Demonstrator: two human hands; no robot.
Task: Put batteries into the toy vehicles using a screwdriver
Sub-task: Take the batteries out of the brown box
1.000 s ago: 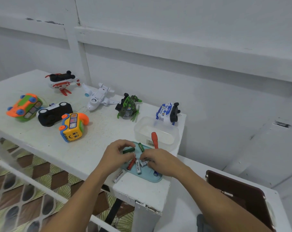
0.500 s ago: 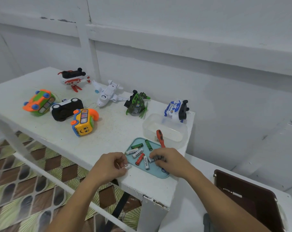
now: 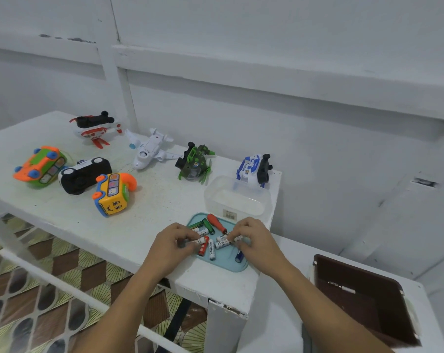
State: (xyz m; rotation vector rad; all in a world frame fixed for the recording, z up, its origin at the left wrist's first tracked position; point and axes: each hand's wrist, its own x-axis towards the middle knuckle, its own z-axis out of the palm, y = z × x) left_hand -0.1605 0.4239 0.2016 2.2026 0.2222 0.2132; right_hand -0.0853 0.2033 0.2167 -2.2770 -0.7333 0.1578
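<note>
Toys: the toy vehicles (image 3: 84,174) are spread over the white table (image 3: 144,207), from the orange-and-green car (image 3: 38,165) at the far left to the blue-and-white toy (image 3: 254,168) by the wall. Both hands are well apart from them.
Risk at the tray: the blue tray (image 3: 226,264) sits at the table's near corner, close to the edge. I'd judge a nudge from either wrist could send the loose batteries (image 3: 211,249) rolling to the floor.
Risk with the cells: green, red and white ones lie jumbled together, so mixing kinds or fitting one backwards looks the likely slip.
Risk with the tool: the red-handled screwdriver (image 3: 216,222) lies untouched on the tray's far side, where a reaching hand could knock it.
Left hand (image 3: 171,247): fingers curled in narrow, thumb and fingertips pinching a white battery (image 3: 200,241) over the tray's left side.
Right hand (image 3: 256,240): fingers drawn in narrow too, pinching a second white battery (image 3: 237,238) over the tray's right side.
</note>
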